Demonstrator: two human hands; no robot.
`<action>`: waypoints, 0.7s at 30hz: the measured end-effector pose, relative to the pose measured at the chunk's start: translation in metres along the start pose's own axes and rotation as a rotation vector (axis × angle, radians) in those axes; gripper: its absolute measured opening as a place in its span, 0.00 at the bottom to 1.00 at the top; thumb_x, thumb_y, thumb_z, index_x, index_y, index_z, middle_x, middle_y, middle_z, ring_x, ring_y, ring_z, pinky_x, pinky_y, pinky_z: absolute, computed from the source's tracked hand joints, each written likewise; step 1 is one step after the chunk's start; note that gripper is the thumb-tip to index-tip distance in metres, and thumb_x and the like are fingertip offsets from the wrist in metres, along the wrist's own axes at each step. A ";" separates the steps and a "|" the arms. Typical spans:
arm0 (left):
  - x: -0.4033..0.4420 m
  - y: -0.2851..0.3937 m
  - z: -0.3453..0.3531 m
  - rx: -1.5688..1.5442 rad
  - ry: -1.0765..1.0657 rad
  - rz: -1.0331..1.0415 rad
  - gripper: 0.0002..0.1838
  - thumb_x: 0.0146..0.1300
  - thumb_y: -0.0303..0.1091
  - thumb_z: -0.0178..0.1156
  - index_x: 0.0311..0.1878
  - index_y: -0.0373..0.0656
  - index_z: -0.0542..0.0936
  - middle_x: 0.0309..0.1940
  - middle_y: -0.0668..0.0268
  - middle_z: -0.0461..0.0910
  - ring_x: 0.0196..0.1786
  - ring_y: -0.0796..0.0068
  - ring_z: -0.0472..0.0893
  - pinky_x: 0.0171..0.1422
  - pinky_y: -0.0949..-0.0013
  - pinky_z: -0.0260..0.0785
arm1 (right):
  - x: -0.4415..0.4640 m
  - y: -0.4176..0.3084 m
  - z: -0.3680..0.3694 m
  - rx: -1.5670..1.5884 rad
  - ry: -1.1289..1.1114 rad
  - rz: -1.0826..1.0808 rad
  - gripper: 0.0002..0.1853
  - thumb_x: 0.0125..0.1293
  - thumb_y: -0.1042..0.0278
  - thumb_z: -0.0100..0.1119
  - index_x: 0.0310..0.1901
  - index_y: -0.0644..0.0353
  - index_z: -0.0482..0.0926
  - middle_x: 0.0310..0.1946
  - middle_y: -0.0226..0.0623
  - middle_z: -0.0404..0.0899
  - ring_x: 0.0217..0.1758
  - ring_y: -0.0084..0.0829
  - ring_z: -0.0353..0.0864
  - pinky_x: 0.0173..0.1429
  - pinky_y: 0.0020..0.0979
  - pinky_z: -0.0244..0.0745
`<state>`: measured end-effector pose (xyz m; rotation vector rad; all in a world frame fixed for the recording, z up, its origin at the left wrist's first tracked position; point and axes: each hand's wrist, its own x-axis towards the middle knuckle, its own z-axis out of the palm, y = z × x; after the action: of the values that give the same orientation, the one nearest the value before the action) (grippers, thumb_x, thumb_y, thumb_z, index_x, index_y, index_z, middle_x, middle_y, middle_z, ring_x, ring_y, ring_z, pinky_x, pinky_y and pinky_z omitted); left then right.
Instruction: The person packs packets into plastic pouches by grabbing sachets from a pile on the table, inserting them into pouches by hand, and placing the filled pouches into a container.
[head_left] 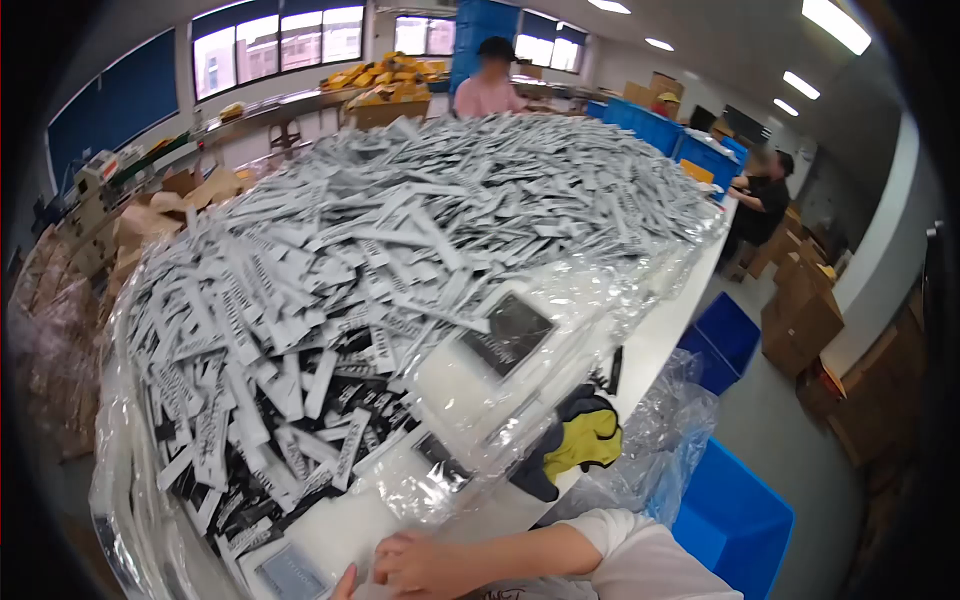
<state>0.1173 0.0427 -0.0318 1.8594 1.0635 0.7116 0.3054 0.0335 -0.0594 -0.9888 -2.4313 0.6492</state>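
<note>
My right hand (405, 562) is at the bottom edge of the view with its fingers curled in. Whatever it may grip is hidden. Only a fingertip of my left hand (346, 580) shows beside it, the rest being cut off by the frame. Just beyond both hands lies a white pack with a dark label (290, 572). A large heap of silver-grey and black printed stick sachets (300, 270) spreads over the table. Clear plastic sheeting (580, 300) borders the heap and partly covers another white pack with a black label (510, 335).
A yellow and dark grey cloth item (585, 440) lies at the table's right edge (660, 340). Blue bins (735, 510) and cardboard boxes (800, 310) stand on the floor at right. One person (490, 85) is behind the heap, another (765, 205) at far right.
</note>
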 end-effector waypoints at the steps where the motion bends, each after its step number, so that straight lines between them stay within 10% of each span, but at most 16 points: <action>1: 0.002 0.004 0.003 -0.038 0.089 0.044 0.29 0.45 0.24 0.64 0.54 0.33 0.69 0.37 0.59 0.78 0.37 0.74 0.76 0.43 0.73 0.69 | 0.000 -0.002 -0.001 -0.021 0.163 0.032 0.24 0.51 0.55 0.64 0.47 0.60 0.72 0.45 0.38 0.71 0.49 0.40 0.69 0.53 0.36 0.63; 5: 0.010 -0.006 0.011 -0.337 0.156 -0.228 0.18 0.46 0.23 0.65 0.43 0.34 0.75 0.37 0.60 0.78 0.39 0.76 0.75 0.43 0.72 0.67 | 0.001 -0.010 -0.040 0.051 0.558 0.233 0.24 0.50 0.62 0.66 0.48 0.60 0.72 0.41 0.41 0.73 0.39 0.38 0.74 0.44 0.29 0.69; 10: 0.011 -0.002 0.022 -0.608 0.134 -0.275 0.11 0.51 0.27 0.65 0.38 0.35 0.79 0.29 0.68 0.80 0.28 0.88 0.74 0.31 0.82 0.66 | -0.011 -0.008 -0.032 0.754 0.380 0.696 0.17 0.53 0.73 0.63 0.45 0.64 0.72 0.41 0.36 0.74 0.43 0.26 0.74 0.48 0.27 0.69; 13: 0.012 0.000 0.023 -0.716 0.195 -0.241 0.10 0.54 0.27 0.63 0.39 0.35 0.79 0.28 0.70 0.79 0.28 0.89 0.72 0.29 0.84 0.63 | -0.013 -0.006 -0.028 0.827 0.437 0.679 0.16 0.54 0.77 0.61 0.45 0.66 0.71 0.40 0.35 0.74 0.44 0.21 0.73 0.49 0.26 0.69; 14: 0.014 0.001 0.023 -0.754 0.214 -0.213 0.09 0.55 0.27 0.62 0.39 0.35 0.79 0.28 0.70 0.79 0.28 0.89 0.72 0.29 0.84 0.62 | -0.006 -0.010 -0.021 0.966 0.631 0.566 0.14 0.52 0.66 0.65 0.39 0.63 0.77 0.30 0.31 0.77 0.31 0.19 0.74 0.31 0.21 0.64; 21: 0.007 0.002 0.007 -0.681 0.144 -0.193 0.08 0.56 0.25 0.59 0.39 0.33 0.79 0.29 0.68 0.79 0.30 0.87 0.73 0.33 0.82 0.64 | -0.001 -0.024 -0.029 0.660 0.417 0.467 0.05 0.56 0.71 0.60 0.34 0.62 0.79 0.25 0.33 0.78 0.26 0.23 0.76 0.30 0.23 0.68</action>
<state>0.1273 0.0455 -0.0326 1.1234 0.9196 0.9569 0.3093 0.0247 -0.0231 -1.2376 -1.4690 1.1649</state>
